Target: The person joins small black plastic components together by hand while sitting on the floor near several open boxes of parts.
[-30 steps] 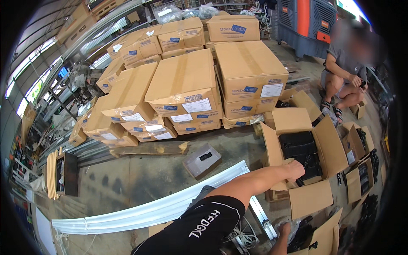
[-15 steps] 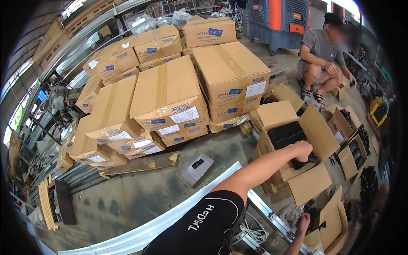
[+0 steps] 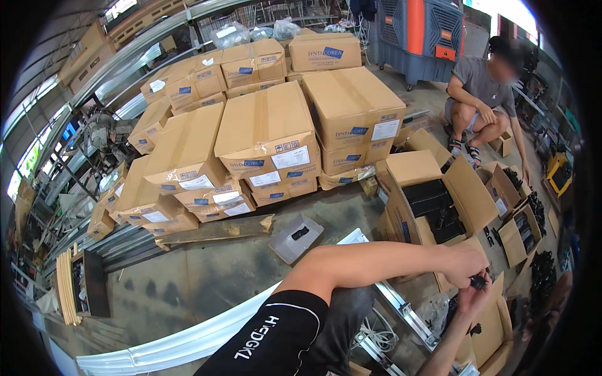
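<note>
Head view: grey floor (image 3: 204, 276), crowded workshop, boxes (image 3: 263, 128) stacked ahead of you.
Black part (image 3: 478, 282): between your hands; visible end toward your right, long axis too covered to tell.
Left hand (image 3: 466, 262): fingers curled against it, grip unclear.
Right hand (image 3: 471, 301): fingers grasping it.

Your sleeve (image 3: 295, 318): matt black cloth. The small part (image 3: 478, 282) you hold: dark, apparently plastic. Near you, long white strips (image 3: 188, 343), smooth and glossy. Cartons (image 3: 288, 119): matt brown cardboard, smooth tape (image 3: 263, 122), paper labels (image 3: 290, 156). Plank (image 3: 213, 233): rough wood. Floor (image 3: 200, 269): dull concrete. Bags (image 3: 286, 29) you see behind: crinkled, shiny clear plastic.
</note>
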